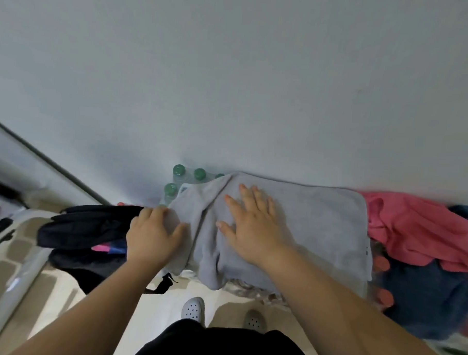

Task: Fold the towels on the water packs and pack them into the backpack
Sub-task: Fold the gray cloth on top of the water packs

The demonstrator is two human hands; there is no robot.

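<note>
One towel (306,220) lies on the water packs (178,175). The right hand (252,229) presses it with spread fingers to hold it, and the left hand (152,235) grips its edge, probably for folding. Just beside stands the backpack (86,227).

A spread towel (305,228) is laid over the water packs (178,175), which are set against the wall (231,83). The backpack (86,224) is placed on the floor (61,290) just left of them. The right hand (252,231) is laid flat on the towel's middle, and the left hand (151,235) is curled over its left edge. A second towel (418,228) is heaped to the right, with a third towel (423,298) before it.
</note>
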